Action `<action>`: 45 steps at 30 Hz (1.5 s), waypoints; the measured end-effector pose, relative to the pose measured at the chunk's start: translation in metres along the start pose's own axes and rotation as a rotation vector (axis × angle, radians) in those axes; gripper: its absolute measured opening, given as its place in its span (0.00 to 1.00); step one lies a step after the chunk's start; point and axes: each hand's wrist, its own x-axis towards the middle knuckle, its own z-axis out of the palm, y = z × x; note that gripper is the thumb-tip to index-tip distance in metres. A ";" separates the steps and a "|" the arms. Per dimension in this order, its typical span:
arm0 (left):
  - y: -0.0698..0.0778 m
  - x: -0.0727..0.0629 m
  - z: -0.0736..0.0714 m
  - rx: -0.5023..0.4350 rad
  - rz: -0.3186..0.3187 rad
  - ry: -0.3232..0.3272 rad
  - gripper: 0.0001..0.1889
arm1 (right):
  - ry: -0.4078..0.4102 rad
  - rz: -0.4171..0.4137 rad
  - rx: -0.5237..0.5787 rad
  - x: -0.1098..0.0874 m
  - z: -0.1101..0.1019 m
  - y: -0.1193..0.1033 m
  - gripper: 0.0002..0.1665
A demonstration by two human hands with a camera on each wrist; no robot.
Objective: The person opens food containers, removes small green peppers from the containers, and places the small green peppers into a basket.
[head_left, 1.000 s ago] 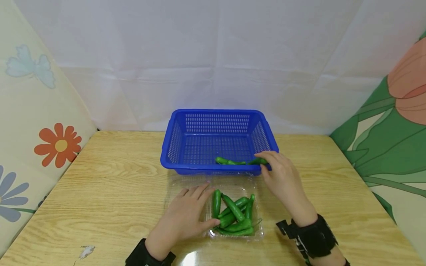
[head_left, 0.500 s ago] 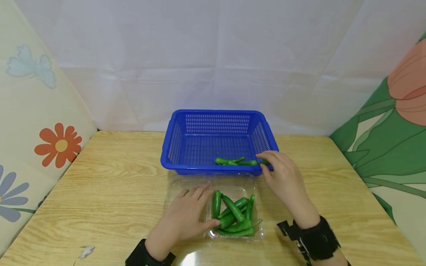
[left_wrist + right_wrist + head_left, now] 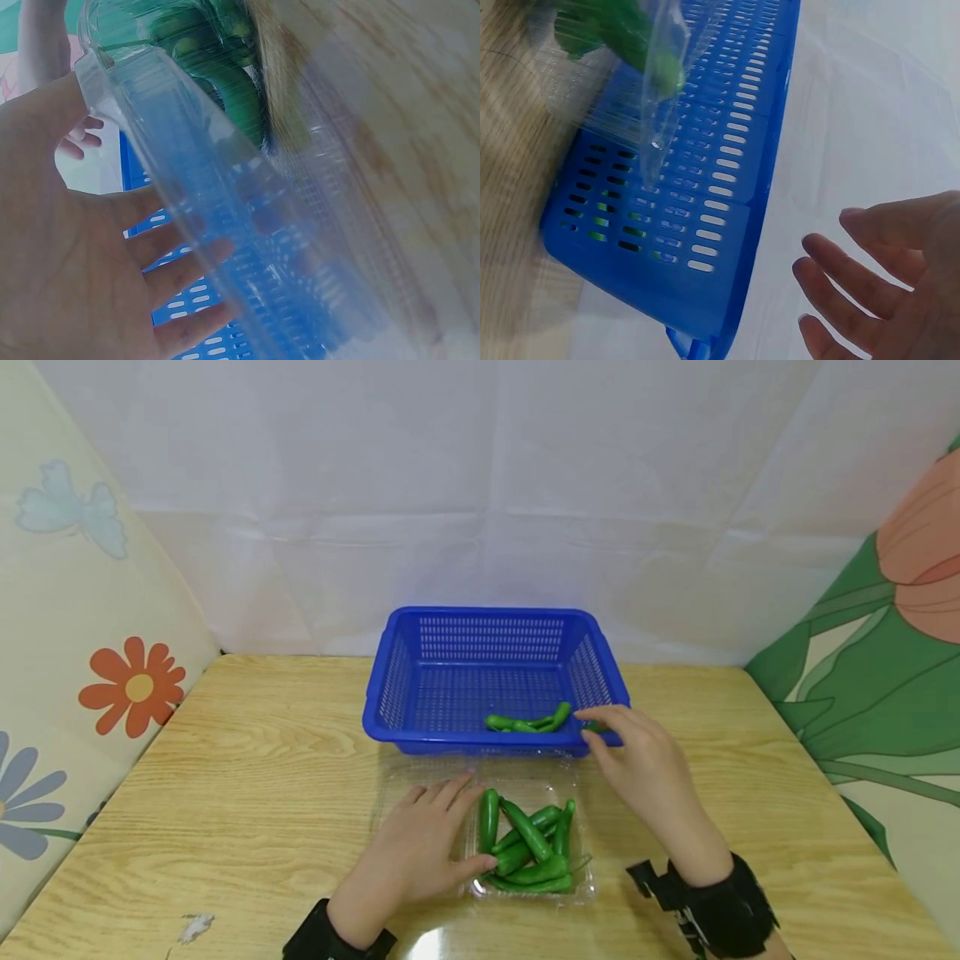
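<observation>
At the clear container's (image 3: 528,793) 9 o'clock side, I find the left hand (image 3: 416,839) with fingers extended, thumb at the rim, nothing clenched. Green peppers (image 3: 531,833) lie heaped inside; I judge them light, firm, slick-skinned and bruisable, best pinched mid-body. Farther out, above the blue basket's (image 3: 420,737) 5 o'clock corner, the right hand (image 3: 637,756) is slack, thumb and fingers parted, holding nothing. Other peppers (image 3: 557,719) lie in the basket, toward 5 o'clock.
</observation>
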 end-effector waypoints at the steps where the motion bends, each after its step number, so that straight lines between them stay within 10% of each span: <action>1: 0.000 0.000 0.000 -0.001 -0.001 -0.002 0.44 | -0.007 0.000 0.005 0.000 -0.001 -0.001 0.16; 16: 0.001 -0.002 -0.001 -0.006 -0.022 -0.006 0.44 | -0.238 -0.144 0.088 -0.002 -0.003 -0.016 0.12; 45: 0.000 -0.002 -0.004 -0.007 -0.057 -0.028 0.45 | -0.603 -0.116 0.115 -0.010 0.013 -0.026 0.18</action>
